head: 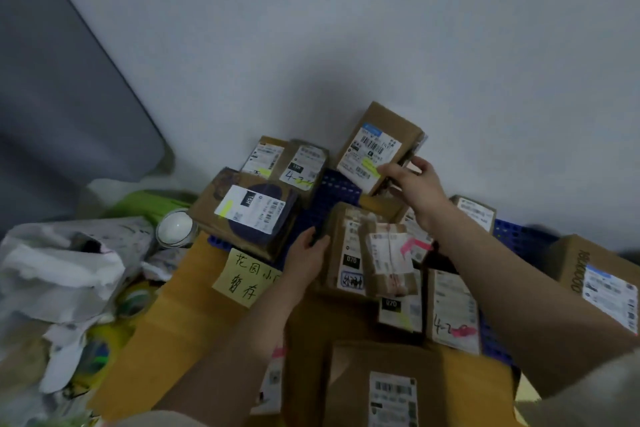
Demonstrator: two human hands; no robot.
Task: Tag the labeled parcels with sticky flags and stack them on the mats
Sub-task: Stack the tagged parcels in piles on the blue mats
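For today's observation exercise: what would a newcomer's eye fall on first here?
Likely the right hand gripping a tilted cardboard parcel with a yellow flag, raised above the pile by the wall. Next, the yellow handwritten note at lower left, beside the left hand, and a pink flag mid-pile.

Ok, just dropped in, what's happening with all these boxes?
A person is sorting labelled parcels on blue mats by a wall. The right hand holds a tilted cardboard box, its label bearing a yellow flag, above the pile. The left hand grips the edge of a taped parcel below. Several other parcels already carry yellow or pink flags.
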